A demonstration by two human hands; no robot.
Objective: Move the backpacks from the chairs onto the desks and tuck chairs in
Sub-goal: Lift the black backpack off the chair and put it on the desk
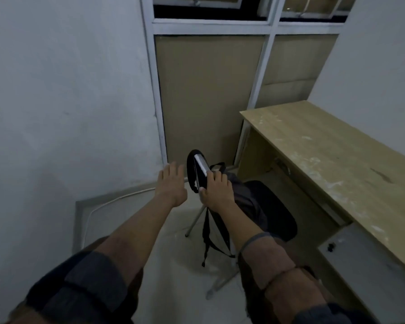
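A black chair (pixel 276 206) with metal legs stands to the left of a light wooden desk (pixel 325 155), pulled out from it. A dark grey backpack (pixel 246 202) lies on its seat, straps hanging down toward the floor. My right hand (pixel 216 191) grips the top of the chair's backrest (pixel 197 169), thumb on one side and fingers over the metal bar. My left hand (pixel 172 183) hovers open just left of the backrest, fingers straight, touching nothing.
A white wall stands close on the left, with a framed panel (pixel 108 206) leaning against it on the floor. A partition with beige panels (pixel 204 94) and windows closes off the back. A grey drawer unit (pixel 365 260) sits under the desk at right.
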